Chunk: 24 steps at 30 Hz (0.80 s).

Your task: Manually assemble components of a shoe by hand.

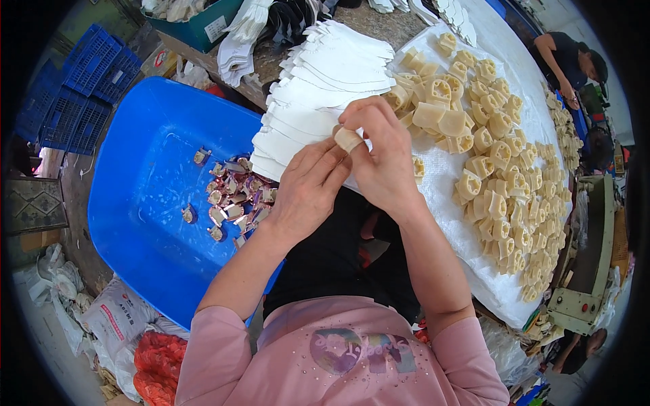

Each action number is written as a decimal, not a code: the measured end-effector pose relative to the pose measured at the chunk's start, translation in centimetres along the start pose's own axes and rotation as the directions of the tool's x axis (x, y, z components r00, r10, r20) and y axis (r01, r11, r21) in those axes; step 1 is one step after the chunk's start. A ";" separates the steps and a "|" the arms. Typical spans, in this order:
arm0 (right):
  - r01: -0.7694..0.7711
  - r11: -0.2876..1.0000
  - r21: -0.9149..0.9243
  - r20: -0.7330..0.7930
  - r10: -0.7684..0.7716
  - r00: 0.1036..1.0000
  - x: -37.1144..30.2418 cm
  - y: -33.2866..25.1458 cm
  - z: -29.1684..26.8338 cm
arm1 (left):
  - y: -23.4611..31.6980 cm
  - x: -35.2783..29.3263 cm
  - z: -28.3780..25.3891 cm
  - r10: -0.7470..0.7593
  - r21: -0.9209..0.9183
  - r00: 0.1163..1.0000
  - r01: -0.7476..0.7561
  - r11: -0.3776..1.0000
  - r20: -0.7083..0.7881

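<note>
In the middle, both hands meet over a small cream block shaped like a shoe heel (349, 139). My right hand (384, 159) pinches it with thumb and bent fingers. My left hand (306, 186) is closed against its near side, fingertips pressed together at the block; part of the block is hidden by the fingers. Just beyond the hands lies a fanned stack of white cut pieces (325, 71), thin and curved along their edges. To the right, a large heap of similar cream heel blocks (497, 183) spreads over a white cloth (467, 260).
At my left stands a blue tub (145, 223) with several shiny pinkish, metallic-looking heel pieces (230, 196) in it. Blue crates (81, 88) are stacked at the far left. A green box (193, 30) stands at the back. Another person (569, 61) works at the far right.
</note>
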State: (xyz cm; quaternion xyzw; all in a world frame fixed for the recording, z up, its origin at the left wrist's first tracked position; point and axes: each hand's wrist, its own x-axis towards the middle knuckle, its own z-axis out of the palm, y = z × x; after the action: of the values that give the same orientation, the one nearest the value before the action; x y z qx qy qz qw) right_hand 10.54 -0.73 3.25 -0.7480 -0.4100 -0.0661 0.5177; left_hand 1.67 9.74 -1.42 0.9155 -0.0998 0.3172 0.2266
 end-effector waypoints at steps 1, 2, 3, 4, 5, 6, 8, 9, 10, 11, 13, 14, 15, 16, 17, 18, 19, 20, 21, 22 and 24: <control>-0.003 1.000 0.001 0.000 0.003 1.000 -0.1 0.0 0.0 | -0.1 0.0 0.1 0.007 -0.001 1.000 -0.007 1.000 -0.002; -0.056 0.994 -0.089 0.036 0.060 0.998 -0.1 0.0 -0.1 | -0.1 -0.1 0.2 0.015 -0.002 1.000 -0.015 1.000 -0.005; -0.106 0.978 -0.181 0.066 0.120 0.991 -0.1 0.0 -0.3 | -0.1 -0.1 0.2 0.017 -0.004 1.000 -0.017 1.000 -0.002; -0.108 0.977 -0.182 0.064 0.122 0.991 0.1 -0.1 -0.5 | -0.2 -0.2 0.1 0.023 -0.003 1.000 -0.023 1.000 -0.002; -0.102 0.937 -0.333 0.070 0.133 0.989 0.5 -0.1 -0.8 | -0.2 -0.2 0.1 0.029 -0.001 1.000 -0.029 1.000 -0.002; -0.091 0.875 -0.475 0.075 0.143 0.987 0.8 -0.1 -1.0 | -0.1 -0.1 0.1 0.031 -0.001 1.000 -0.031 1.000 -0.002; -0.004 0.815 -0.579 0.121 0.091 0.988 1.0 0.0 -1.3 | 0.0 0.0 0.1 0.027 0.004 1.000 -0.027 1.000 0.011; 0.085 0.739 -0.668 0.176 0.047 0.983 1.1 0.1 -1.3 | 0.0 0.0 0.1 0.026 0.007 1.000 -0.026 1.000 0.010; 0.088 0.741 -0.666 0.178 0.043 0.983 1.2 0.0 -1.1 | 0.0 -0.1 0.0 0.026 -0.011 1.000 -0.026 1.000 0.005; 0.139 0.763 -0.631 0.141 -0.063 0.988 1.4 -0.1 -0.9 | 0.0 -0.2 -0.1 0.025 -0.028 1.000 -0.025 0.999 -0.002; 0.194 0.779 -0.596 0.100 -0.168 0.981 1.7 -0.4 -0.2 | -0.1 -0.6 -0.1 0.026 -0.046 0.999 -0.027 0.999 -0.033; 0.243 0.782 -0.574 0.149 -0.192 0.970 1.9 -0.4 0.3 | -0.2 -0.8 -0.2 0.027 -0.066 0.998 -0.031 0.997 -0.062; 0.291 0.783 -0.549 0.197 -0.217 0.956 2.1 -0.5 0.8 | -0.3 -1.0 -0.4 0.025 -0.062 0.998 -0.029 0.998 -0.064; 0.296 0.784 -0.545 0.199 -0.221 0.955 2.3 -0.5 1.3 | -0.4 -1.2 -0.6 0.005 -0.043 0.997 -0.009 0.999 -0.072; 0.273 0.798 -0.537 0.229 -0.173 0.958 2.5 -0.4 1.9 | -0.5 -1.3 -0.9 -0.014 -0.025 0.997 0.012 1.000 -0.080; 0.250 0.810 -0.531 0.260 -0.125 0.958 2.7 -0.2 2.4 | -0.6 -1.3 -1.1 -0.018 -0.020 0.996 0.016 1.000 -0.083; 0.255 0.811 -0.527 0.264 -0.129 0.956 2.8 0.2 2.9 | -0.6 -1.2 -1.4 -0.055 0.007 0.989 0.056 0.998 -0.135; 0.250 0.797 -0.549 0.267 -0.117 0.957 2.9 0.6 3.4 | -0.7 -1.2 -1.5 -0.090 0.032 0.978 0.097 0.995 -0.187; 0.245 0.782 -0.573 0.269 -0.102 0.958 3.0 0.6 3.8 | -0.9 -1.3 -1.7 -0.094 0.034 0.977 0.102 0.994 -0.190; 0.248 0.782 -0.571 0.274 -0.104 0.956 3.1 0.5 4.0 | -1.1 -1.5 -1.8 -0.137 0.050 0.972 0.149 0.988 -0.190; 0.186 0.754 -0.630 0.282 0.000 0.959 3.4 0.0 4.4 | -1.5 -1.8 -1.7 -0.184 0.056 0.963 0.199 0.978 -0.197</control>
State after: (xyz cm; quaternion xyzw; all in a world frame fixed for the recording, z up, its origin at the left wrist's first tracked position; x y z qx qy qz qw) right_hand 11.32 4.80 3.06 -0.8613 -0.4638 -0.1296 0.1623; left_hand -0.16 11.92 -1.91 0.8940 0.0234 0.3837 0.2302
